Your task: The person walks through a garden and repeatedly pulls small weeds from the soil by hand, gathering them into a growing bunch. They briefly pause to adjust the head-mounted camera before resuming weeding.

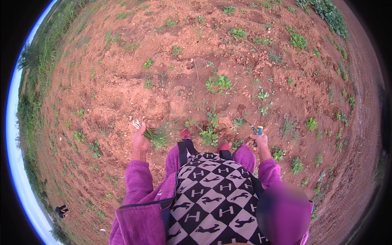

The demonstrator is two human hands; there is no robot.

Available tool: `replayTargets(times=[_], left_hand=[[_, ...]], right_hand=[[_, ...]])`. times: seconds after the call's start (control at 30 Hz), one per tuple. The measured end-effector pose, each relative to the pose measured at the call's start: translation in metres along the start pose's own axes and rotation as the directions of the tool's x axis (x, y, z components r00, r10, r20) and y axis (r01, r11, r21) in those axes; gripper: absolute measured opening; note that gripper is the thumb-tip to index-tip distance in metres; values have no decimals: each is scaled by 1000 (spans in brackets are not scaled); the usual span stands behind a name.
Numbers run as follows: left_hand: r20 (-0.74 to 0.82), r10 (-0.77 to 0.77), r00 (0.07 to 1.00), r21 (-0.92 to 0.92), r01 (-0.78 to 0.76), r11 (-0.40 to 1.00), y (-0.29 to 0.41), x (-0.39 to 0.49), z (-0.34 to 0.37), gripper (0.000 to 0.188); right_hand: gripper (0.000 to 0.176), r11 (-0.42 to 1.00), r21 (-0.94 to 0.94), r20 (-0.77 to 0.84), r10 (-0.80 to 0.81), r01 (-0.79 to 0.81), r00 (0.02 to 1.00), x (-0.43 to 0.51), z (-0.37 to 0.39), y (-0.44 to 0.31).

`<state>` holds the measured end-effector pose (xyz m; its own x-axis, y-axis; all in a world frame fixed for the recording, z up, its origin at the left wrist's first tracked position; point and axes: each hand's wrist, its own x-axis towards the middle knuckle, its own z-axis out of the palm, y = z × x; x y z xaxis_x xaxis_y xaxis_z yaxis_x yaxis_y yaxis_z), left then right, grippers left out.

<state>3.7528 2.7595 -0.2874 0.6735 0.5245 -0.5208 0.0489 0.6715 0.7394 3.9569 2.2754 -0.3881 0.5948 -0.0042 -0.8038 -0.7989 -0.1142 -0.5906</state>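
Observation:
My left hand [141, 139] is closed around a bunch of pulled green weeds [157, 134], whose pale root ends stick out above the thumb. On the other side, my right hand [260, 141] grips a hand tool with a green and yellow handle [260, 130]; its working end is hard to make out against the soil. Between the hands, a low leafy green plant [209, 135] grows from loosened reddish earth, just beyond my red shoes [185, 134]. A small seedling [238, 122] stands left of the tool.
Scattered leafy plants [223, 82] and thin grass tufts [288, 125] grow across the reddish, cloddy soil [116, 82]. Dense tall grass [58, 36] borders the field at left. Another person [61, 211] is far off at lower left. Thicker green foliage [330, 18] lies at upper right.

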Motion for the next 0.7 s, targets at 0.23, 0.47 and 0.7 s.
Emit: replayTargets(times=[0.23, 0.47, 0.7], left_hand=[[-280, 39, 959, -86, -66, 994, -4, -30, -111, 19], [-418, 23, 908, -216, -124, 969, 44, 2, -179, 26], [-405, 102, 908, -324, -247, 913, 74, 16, -234, 28]], right_hand=[[10, 902, -390, -255, 91, -188, 963, 20, -25, 99], [22, 139, -985, 49, -334, 101, 941, 23, 95, 58], [27, 216, -876, 291, -477, 431, 829, 28, 258, -63]])
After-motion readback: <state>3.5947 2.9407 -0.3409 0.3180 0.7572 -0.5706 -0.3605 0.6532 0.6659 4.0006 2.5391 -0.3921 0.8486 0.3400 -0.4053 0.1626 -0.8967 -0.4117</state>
